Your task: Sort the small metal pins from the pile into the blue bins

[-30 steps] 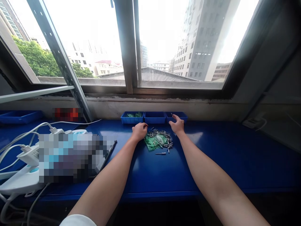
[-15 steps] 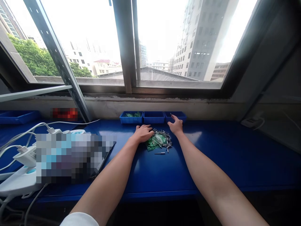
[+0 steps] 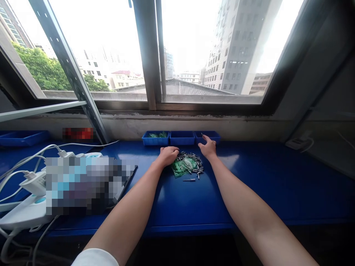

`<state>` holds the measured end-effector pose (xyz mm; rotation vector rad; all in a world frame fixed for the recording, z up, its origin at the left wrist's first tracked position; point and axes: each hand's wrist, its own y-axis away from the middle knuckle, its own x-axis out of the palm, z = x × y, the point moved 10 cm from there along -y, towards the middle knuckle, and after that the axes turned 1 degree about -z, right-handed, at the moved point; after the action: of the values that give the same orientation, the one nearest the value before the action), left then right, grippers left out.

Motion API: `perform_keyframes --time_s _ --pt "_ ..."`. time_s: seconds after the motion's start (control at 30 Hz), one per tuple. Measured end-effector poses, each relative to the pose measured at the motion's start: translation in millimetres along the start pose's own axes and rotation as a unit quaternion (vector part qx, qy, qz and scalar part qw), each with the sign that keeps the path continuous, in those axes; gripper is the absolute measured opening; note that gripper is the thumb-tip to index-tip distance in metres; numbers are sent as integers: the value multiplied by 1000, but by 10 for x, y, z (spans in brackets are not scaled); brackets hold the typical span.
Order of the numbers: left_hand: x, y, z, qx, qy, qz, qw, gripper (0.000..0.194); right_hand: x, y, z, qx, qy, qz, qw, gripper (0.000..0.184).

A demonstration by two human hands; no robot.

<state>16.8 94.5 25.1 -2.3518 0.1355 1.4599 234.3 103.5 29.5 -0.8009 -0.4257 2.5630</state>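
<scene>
A heap of small metal pins (image 3: pixel 197 159), like blind rivets, lies on the blue table, partly over a green plastic bag (image 3: pixel 179 169). My left hand (image 3: pixel 168 155) rests at the heap's left edge, its fingers curled down; whatever they grip is hidden. Over the front of the right-hand blue bin (image 3: pixel 215 136) reaches my right hand (image 3: pixel 208 147), thumb and index finger apart. A small metal piece shows by its fingertips; whether it touches them is unclear. One single pin (image 3: pixel 189 180) lies in front of the heap.
Beside that bin stand a middle blue bin (image 3: pixel 182 139) and a left one (image 3: pixel 155 139) with green bags inside. Power strips (image 3: pixel 24 214) with white plugs and cables, plus a blurred-out item (image 3: pixel 83 184), occupy the left side. A metal post (image 3: pixel 90 111) rises near the window.
My left hand's fingers have curled in more at the heap's edge. The right hand has stayed over the bin. The view has shifted very slightly.
</scene>
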Motion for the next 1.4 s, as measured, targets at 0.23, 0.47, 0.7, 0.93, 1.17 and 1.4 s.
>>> perform_keyframes --time_s 0.23,0.47,0.7,0.93,1.17,1.4 --pt "-83 -12 198 -63 -6 -35 997 40 -6 10 18 -1 0 0 1000 62" --pt "59 40 38 -20 -52 22 998 43 4 12 20 1 2 3 1000 61" --pt "-3 10 93 -33 -33 0 999 43 30 -8 -5 1 14 4 1000 64" --pt "-124 -18 185 -50 -33 -53 997 41 82 -40 -92 6 -7 13 1000 74" --pt "-143 -25 202 -47 -26 -60 997 42 31 -28 -106 14 -12 -2 1000 79" --pt "-96 -58 226 -71 -51 -59 994 31 106 56 174 -90 43 -7 995 30"
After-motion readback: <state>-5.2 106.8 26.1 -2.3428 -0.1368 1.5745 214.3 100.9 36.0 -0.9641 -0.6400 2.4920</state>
